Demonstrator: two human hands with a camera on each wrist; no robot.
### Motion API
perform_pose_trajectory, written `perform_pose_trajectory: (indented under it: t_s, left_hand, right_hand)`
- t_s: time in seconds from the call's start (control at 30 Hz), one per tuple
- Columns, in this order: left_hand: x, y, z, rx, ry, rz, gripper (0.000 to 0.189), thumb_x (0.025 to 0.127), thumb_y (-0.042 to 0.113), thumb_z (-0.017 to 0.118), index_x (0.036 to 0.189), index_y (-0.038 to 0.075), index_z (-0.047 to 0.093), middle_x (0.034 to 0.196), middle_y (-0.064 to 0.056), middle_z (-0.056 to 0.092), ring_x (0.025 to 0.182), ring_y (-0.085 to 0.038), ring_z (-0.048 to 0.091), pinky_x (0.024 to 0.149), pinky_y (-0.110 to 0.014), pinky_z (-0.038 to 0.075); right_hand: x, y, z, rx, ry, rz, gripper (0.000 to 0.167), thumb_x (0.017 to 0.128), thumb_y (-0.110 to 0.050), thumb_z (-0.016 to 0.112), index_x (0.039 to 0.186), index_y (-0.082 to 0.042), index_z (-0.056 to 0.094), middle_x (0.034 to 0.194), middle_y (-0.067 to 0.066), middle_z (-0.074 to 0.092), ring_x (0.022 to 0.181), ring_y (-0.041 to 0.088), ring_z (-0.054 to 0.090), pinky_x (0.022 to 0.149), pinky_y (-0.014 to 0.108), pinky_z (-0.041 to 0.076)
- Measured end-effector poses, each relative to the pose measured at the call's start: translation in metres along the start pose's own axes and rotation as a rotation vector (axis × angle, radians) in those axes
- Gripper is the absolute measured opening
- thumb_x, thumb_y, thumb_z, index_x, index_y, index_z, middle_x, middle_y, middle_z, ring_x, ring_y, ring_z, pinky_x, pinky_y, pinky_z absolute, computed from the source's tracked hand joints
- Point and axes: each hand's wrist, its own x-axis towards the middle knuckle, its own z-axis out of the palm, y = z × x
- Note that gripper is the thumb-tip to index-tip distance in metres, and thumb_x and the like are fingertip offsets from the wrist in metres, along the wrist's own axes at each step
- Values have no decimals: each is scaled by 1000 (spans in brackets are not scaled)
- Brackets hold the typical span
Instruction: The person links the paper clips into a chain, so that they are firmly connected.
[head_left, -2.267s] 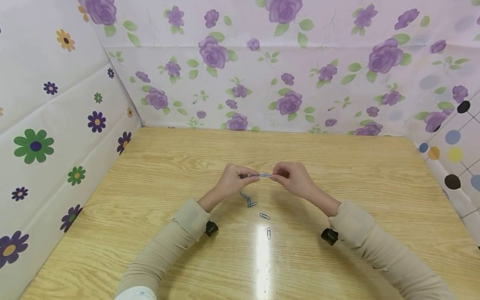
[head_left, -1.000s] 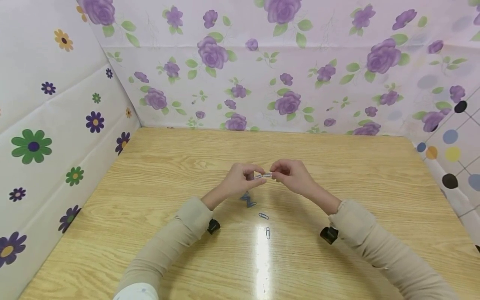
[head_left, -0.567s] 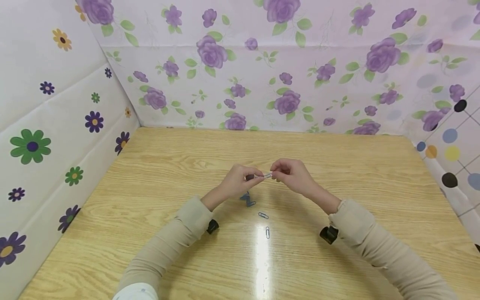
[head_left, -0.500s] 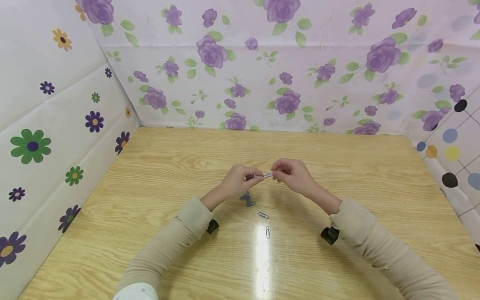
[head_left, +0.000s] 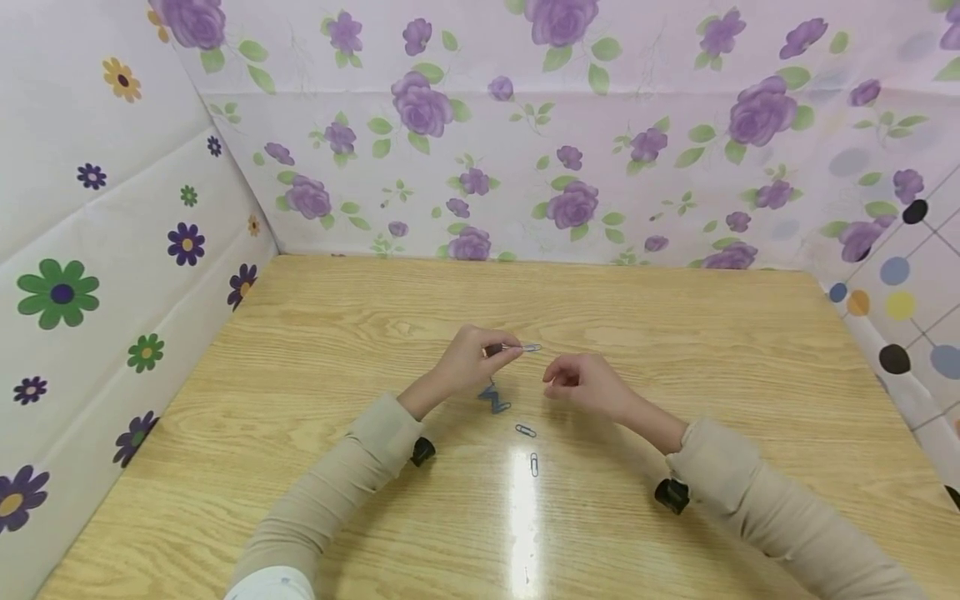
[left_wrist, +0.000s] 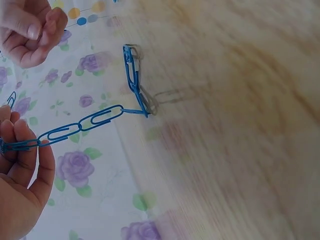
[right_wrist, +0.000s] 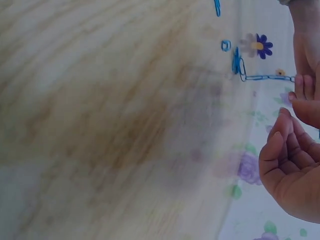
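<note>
My left hand [head_left: 467, 360] pinches a chain of blue paper clips [left_wrist: 101, 118] between thumb and fingers, above the table. One clip [head_left: 532, 347] of the chain sticks out to the right past the fingertips. From under the hand, the chain's other end [head_left: 495, 402] hangs down and lies bunched on the tabletop. To the right and slightly nearer the body, my right hand [head_left: 588, 387] hovers with loosely curled fingers, holding nothing and apart from the chain. Two loose blue clips, one slanted [head_left: 526, 431] and one upright in the head view [head_left: 534, 465], lie nearer the body.
The wooden table [head_left: 360, 317] has a bright light reflection near its front middle. A purple-flowered cloth [head_left: 465, 133] covers the back, a flower-patterned one [head_left: 112, 242] the left side, and a dotted one [head_left: 922, 308] the right. Black wrist cameras hang below both cuffs.
My right hand has let go of the end clip and moved down toward the body. My left hand has shifted slightly left, still holding the chain. The loose clips stay where they were.
</note>
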Motion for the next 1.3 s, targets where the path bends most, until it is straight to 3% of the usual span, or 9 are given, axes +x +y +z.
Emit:
perform_pose_trajectory:
  t_s: [0.23, 0.67, 0.83, 1.1, 1.3]
  left_hand:
    - [0, -1, -1, -6, 4, -9, 15, 88, 12, 60, 88, 0, 70, 64, 0, 63, 51, -5, 48, 47, -19, 38]
    - [-2, -4, -3, -43, 18, -10, 13, 88, 10, 61, 88, 0, 70, 67, -3, 65, 51, -4, 51, 45, -20, 42]
    - [-3, -4, -4, -51, 22, -17, 13, 87, 9, 61, 89, 0, 70, 65, -1, 64, 50, -5, 50, 45, -21, 41]
    - [-4, -5, -4, -52, 25, -12, 12, 87, 9, 61, 89, 1, 70, 69, -3, 66, 51, -4, 51, 44, -20, 40]
    - [-4, -5, -3, -65, 27, -5, 12, 87, 8, 61, 88, -1, 70, 67, -4, 65, 50, -5, 51, 43, -20, 39]
  right_hand:
    - [-2, 1, 9, -35, -63, -59, 14, 76, -2, 69, 87, 4, 63, 65, 3, 60, 57, 8, 52, 56, 23, 46]
    - [-6, 8, 31, -63, -141, -11, 17, 71, -11, 77, 80, -2, 64, 59, -4, 54, 52, 6, 46, 51, 21, 40]
    - [-5, 5, 37, -128, -135, 29, 20, 70, -17, 78, 77, -6, 65, 60, -6, 51, 55, 7, 44, 53, 22, 38]
    - [-1, 2, 43, -246, -123, -9, 11, 68, -7, 76, 66, -9, 65, 57, -8, 51, 54, 5, 43, 51, 20, 37]
    - [-2, 2, 39, -215, -164, -12, 11, 74, -4, 71, 66, -8, 64, 60, -7, 54, 56, 5, 46, 53, 20, 40]
